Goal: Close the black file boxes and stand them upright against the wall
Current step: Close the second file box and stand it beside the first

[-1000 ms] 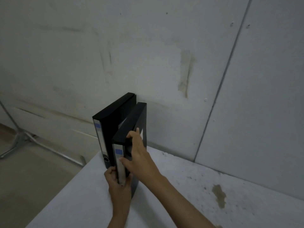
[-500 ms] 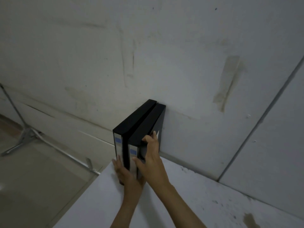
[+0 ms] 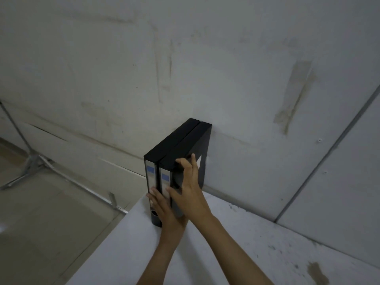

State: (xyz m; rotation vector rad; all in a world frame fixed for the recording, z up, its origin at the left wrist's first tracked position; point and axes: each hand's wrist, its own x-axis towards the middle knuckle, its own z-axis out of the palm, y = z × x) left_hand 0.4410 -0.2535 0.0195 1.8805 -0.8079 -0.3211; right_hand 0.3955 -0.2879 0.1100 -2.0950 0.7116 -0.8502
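Observation:
Two closed black file boxes stand upright side by side at the table's far left corner, their far ends at the wall. The left box and the right box touch along their sides, and both show grey spine labels with blue patches. My right hand grips the right box, fingers over its top front edge and palm on its right side. Flat against the lower spines lies my left hand, fingers together, partly covering them.
The white table has stains at its right side, and its left edge runs diagonally just beside the boxes. A metal stand with legs rests on the floor at the left, below table level.
The right box was tilted and apart from the left one; it now stands straight and pressed against it. Both hands have stayed on the boxes.

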